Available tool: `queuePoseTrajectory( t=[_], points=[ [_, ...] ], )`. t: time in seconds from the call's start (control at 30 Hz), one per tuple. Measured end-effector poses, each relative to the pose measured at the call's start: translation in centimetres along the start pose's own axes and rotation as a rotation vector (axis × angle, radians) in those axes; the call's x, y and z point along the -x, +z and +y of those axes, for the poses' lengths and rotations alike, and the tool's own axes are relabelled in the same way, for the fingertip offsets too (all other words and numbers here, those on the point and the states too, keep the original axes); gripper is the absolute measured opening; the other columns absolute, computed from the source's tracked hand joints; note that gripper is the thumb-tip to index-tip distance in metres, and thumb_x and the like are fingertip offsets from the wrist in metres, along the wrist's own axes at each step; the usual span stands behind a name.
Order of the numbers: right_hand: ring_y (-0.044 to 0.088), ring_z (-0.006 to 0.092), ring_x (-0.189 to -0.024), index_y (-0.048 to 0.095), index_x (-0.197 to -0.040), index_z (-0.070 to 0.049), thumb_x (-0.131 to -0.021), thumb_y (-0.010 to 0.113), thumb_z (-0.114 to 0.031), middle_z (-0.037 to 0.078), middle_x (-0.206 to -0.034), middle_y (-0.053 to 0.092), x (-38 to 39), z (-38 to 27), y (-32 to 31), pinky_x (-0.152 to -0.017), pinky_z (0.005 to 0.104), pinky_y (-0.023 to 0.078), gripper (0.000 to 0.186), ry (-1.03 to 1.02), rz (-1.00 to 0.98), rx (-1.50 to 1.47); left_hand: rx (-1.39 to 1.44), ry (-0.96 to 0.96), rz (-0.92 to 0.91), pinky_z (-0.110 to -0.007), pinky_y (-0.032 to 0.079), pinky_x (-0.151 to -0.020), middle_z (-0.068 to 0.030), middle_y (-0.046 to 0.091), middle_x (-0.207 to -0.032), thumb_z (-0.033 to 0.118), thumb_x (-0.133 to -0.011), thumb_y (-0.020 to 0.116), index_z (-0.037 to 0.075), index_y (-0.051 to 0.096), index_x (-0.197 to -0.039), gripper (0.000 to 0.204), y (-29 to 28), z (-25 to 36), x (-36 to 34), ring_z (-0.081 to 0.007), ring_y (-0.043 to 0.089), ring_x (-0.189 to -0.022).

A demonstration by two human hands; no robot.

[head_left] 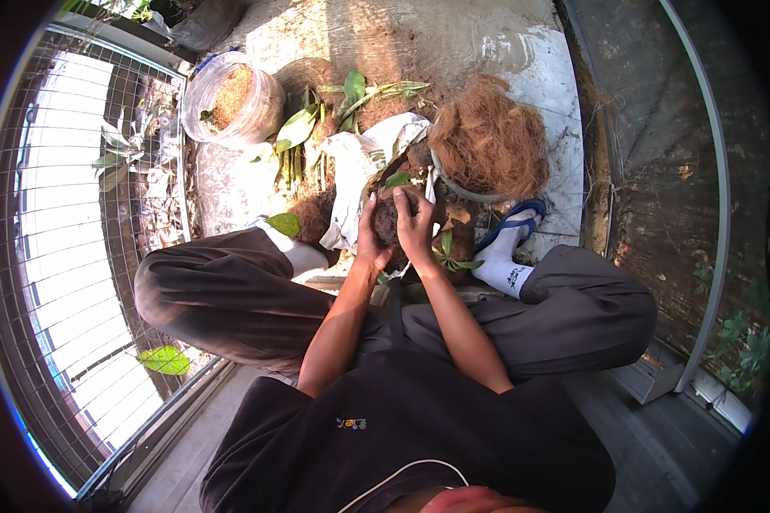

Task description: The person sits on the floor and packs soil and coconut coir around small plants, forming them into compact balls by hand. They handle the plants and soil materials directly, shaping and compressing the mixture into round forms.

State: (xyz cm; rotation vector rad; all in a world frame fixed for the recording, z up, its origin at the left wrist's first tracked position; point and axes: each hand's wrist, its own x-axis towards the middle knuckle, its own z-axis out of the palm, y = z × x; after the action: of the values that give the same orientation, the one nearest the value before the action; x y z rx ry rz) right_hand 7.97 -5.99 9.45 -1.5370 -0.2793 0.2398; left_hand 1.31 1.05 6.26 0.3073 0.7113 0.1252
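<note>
Between my two hands is a clump of dark soil [387,219], held in front of my crossed legs. My left hand [370,238] presses on its left side, while my right hand [414,224] wraps its right side with bent fingers. A small green leaf [396,180] shows just beyond the clump; I cannot tell whether it is joined to it. Beneath and behind lies a crumpled white sack [355,162] with more dark soil about its opening. Leafy green cuttings [452,255] lie by my right wrist.
Brown coconut fibre [490,137] heaps over a round container at the right. A clear plastic tub [231,98] with tan shavings stands far left, near cut plants with green leaves [298,128]. Wire mesh [60,239] bounds the left, a dark framed panel [659,154] the right.
</note>
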Motion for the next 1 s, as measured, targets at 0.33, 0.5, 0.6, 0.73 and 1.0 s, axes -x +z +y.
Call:
queuePoseTrajectory(
  t=[0.33,0.5,0.6,0.73,1.0],
  points=[
    [0.055,0.0411,-0.116,0.051,-0.132,-0.001,-0.092,0.053,-0.006,0.023,-0.127,0.055,1.7,4.1,1.4,-0.101,0.0507,0.044,0.040,-0.605,-0.045,0.447,0.171,0.041,-0.080,-0.041,0.052,-0.095,-0.0079,0.064,-0.119,0.054,-0.094,0.057,0.011,0.057,-0.127,0.054,-1.0,0.5,0.1,-0.0239,0.062,-0.109],
    [0.060,0.0379,-0.112,0.063,-0.118,0.003,-0.089,0.047,-0.007,0.022,-0.121,0.063,1.3,0.9,1.3,-0.099,0.0435,0.045,0.034,-0.297,-0.122,0.234,0.062,0.132,-0.049,-0.037,0.051,-0.097,-0.0075,0.061,-0.122,0.052,-0.096,0.055,0.012,0.052,-0.136,0.056,-0.8,0.2,0.1,-0.0221,0.060,-0.110],
    [0.056,0.0401,-0.119,0.060,-0.125,0.003,-0.090,0.046,-0.010,0.022,-0.129,0.058,1.3,-0.4,1.5,-0.104,0.0454,0.042,0.040,-0.303,-0.155,0.322,-0.010,0.143,-0.027,-0.036,0.052,-0.093,-0.0084,0.060,-0.122,0.050,-0.098,0.052,0.011,0.050,-0.137,0.055,-1.7,0.2,-0.1,-0.0204,0.060,-0.110],
    [0.053,0.0421,-0.125,0.058,-0.129,0.006,-0.098,0.040,-0.020,0.025,-0.133,0.057,1.8,-0.2,1.9,-0.109,0.0461,0.039,0.045,-0.374,-0.118,0.446,0.003,0.106,-0.066,-0.032,0.050,-0.096,-0.0091,0.058,-0.128,0.040,-0.096,0.061,0.008,0.049,-0.140,0.056,-2.8,0.0,-0.5,-0.0201,0.059,-0.112],
    [0.046,0.0432,-0.130,0.042,-0.141,0.009,-0.097,0.042,-0.026,0.028,-0.142,0.046,2.9,-0.6,2.0,-0.110,0.0485,0.035,0.056,-0.368,-0.092,0.386,-0.103,0.123,-0.053,-0.030,0.050,-0.092,-0.0103,0.062,-0.119,0.031,-0.095,0.061,0.004,0.055,-0.131,0.046,-3.1,0.6,0.0,-0.0190,0.061,-0.104]
  ],
)
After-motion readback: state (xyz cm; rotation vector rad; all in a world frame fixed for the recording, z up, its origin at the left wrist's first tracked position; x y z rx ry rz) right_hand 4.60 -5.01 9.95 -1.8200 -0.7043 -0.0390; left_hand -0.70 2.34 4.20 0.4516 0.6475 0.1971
